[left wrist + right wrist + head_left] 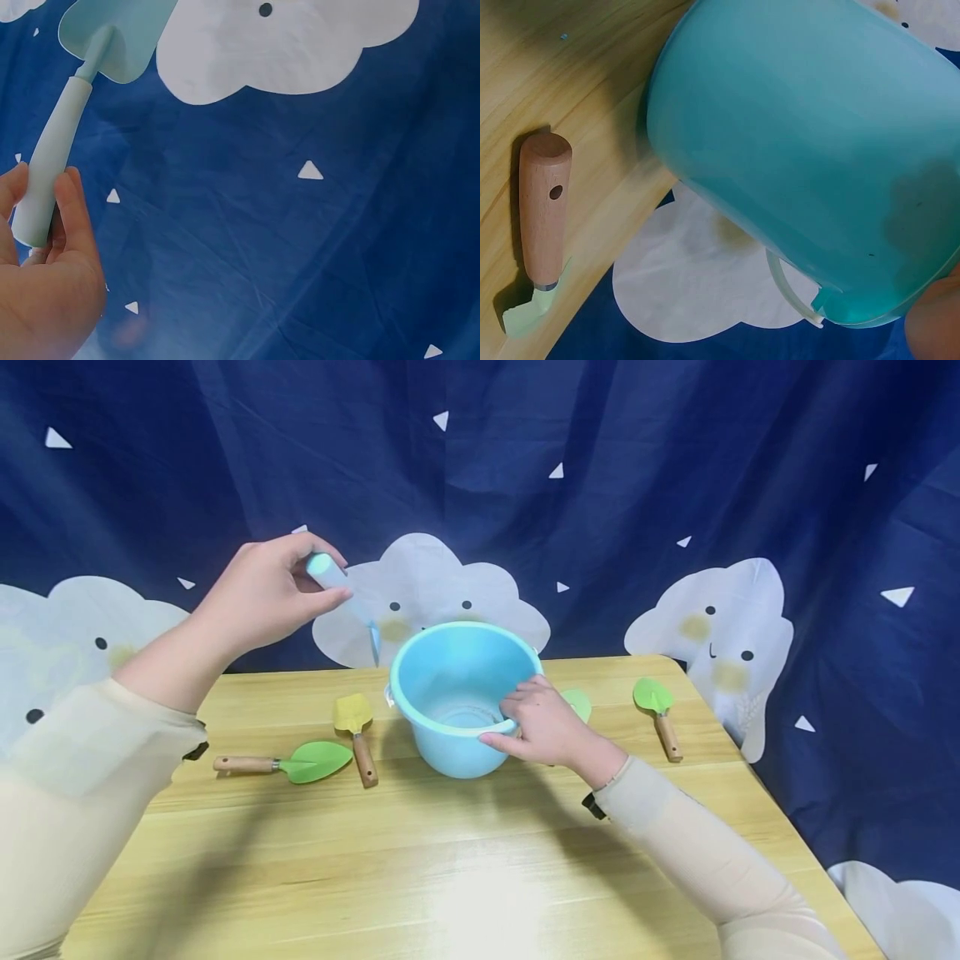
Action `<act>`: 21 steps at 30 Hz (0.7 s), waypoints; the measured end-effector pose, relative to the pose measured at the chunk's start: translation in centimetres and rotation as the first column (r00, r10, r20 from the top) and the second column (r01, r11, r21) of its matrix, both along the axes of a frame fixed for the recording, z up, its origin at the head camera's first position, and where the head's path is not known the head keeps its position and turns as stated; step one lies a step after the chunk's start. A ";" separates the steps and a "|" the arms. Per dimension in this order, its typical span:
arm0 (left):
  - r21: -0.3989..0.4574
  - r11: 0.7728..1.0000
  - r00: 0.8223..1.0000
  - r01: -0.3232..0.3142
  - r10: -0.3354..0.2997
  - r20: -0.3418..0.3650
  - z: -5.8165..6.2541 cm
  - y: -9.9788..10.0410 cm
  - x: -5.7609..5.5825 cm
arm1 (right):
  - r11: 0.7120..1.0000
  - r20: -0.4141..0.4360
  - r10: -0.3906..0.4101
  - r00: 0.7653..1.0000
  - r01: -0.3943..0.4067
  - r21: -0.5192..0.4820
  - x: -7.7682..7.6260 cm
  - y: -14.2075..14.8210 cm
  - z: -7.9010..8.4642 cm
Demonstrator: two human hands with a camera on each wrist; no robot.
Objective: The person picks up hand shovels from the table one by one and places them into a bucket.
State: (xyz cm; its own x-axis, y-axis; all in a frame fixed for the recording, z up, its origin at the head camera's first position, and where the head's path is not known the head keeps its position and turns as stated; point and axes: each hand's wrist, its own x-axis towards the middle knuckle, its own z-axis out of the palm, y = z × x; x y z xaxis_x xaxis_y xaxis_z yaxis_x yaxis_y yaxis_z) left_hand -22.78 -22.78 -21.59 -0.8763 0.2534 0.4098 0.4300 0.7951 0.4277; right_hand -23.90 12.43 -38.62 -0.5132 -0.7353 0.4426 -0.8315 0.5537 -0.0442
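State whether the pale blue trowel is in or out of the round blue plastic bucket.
Out: the left hand holds the trowel up in the air, left of the bucket.

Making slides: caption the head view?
Left grip holds a pale-blue trowel; right grip holds a round light-blue plastic bucket by its rim.

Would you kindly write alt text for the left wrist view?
A person's left hand holds a pale blue-green shovel by its rounded handle, broad blade upward. Behind hangs dark blue fabric printed with a white cloud and triangles.
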 end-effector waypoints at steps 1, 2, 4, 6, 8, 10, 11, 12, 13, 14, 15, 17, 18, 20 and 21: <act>0.003 1.000 1.000 0.003 -0.003 0.000 0.0 0.2 0.0 | 1.000 0.000 0.002 1.000 -0.002 -0.001 0.0 0.0 0.0; 0.010 1.000 1.000 0.007 -0.007 0.001 0.1 0.4 0.0 | 1.000 -0.001 0.002 1.000 -0.002 -0.001 0.0 0.0 0.0; 0.021 1.000 1.000 0.016 -0.016 -0.004 0.2 0.7 0.0 | 1.000 -0.003 0.003 1.000 -0.003 -0.002 0.0 0.1 0.0; 0.029 0.999 1.000 0.027 -0.026 -0.014 0.3 1.1 0.0 | 1.000 -0.004 0.003 1.000 -0.003 -0.004 -0.1 0.1 0.0; 0.036 0.999 0.999 0.037 -0.036 -0.025 0.3 1.4 -0.1 | 1.000 -0.005 0.002 1.000 -0.002 -0.004 0.0 0.1 0.0; 0.038 0.998 0.998 0.043 -0.042 -0.037 0.3 1.7 -0.2 | 1.000 -0.003 0.001 1.000 -0.001 -0.005 -0.1 0.1 0.0; 0.038 0.998 0.998 0.045 -0.044 -0.040 0.3 1.9 -0.3 | 1.000 -0.002 0.000 1.000 0.000 -0.004 -0.1 0.0 0.0; 0.038 0.998 0.998 0.046 -0.044 -0.041 0.4 2.0 -0.3 | 1.000 -0.001 0.000 1.000 0.000 -0.005 -0.1 0.0 0.0; 0.042 0.998 0.998 0.048 -0.046 -0.039 0.4 2.1 -0.4 | 1.000 -0.001 -0.002 1.000 0.002 -0.004 -0.1 0.0 0.0; 0.048 0.998 0.998 0.052 -0.050 -0.037 0.4 2.3 -0.4 | 1.000 -0.001 -0.003 1.000 0.003 -0.003 -0.1 0.0 0.0; 0.054 0.997 0.998 0.057 -0.055 -0.036 0.4 2.4 -0.5 | 1.000 0.001 -0.003 1.000 0.003 -0.005 0.0 0.0 0.0; 0.068 0.995 0.997 0.068 -0.065 -0.033 0.5 2.7 -0.6 | 1.000 0.000 0.000 1.000 0.000 -0.009 0.0 -0.1 0.0; 0.075 0.994 0.997 0.073 -0.071 -0.033 0.5 2.8 -0.6 | 1.000 0.000 0.003 1.000 -0.003 -0.013 0.0 -0.1 0.0; 0.095 0.992 0.997 0.078 -0.076 -0.027 0.5 3.2 -0.6 | 1.000 -0.004 0.006 1.000 -0.007 -0.018 0.0 -0.1 0.1; 0.105 0.992 0.997 0.075 -0.074 -0.018 0.5 3.4 -0.6 | 1.000 -0.006 0.010 1.000 -0.010 -0.021 0.0 -0.1 0.1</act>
State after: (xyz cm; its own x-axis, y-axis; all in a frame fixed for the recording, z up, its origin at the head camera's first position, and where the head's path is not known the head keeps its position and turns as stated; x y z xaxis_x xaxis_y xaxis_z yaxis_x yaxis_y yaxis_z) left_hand -23.40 -19.42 -21.12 -0.8507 0.2724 0.4496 0.4927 0.7112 0.5014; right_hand -23.89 12.36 -38.56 -0.5033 -0.7306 0.4614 -0.8371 0.5447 -0.0507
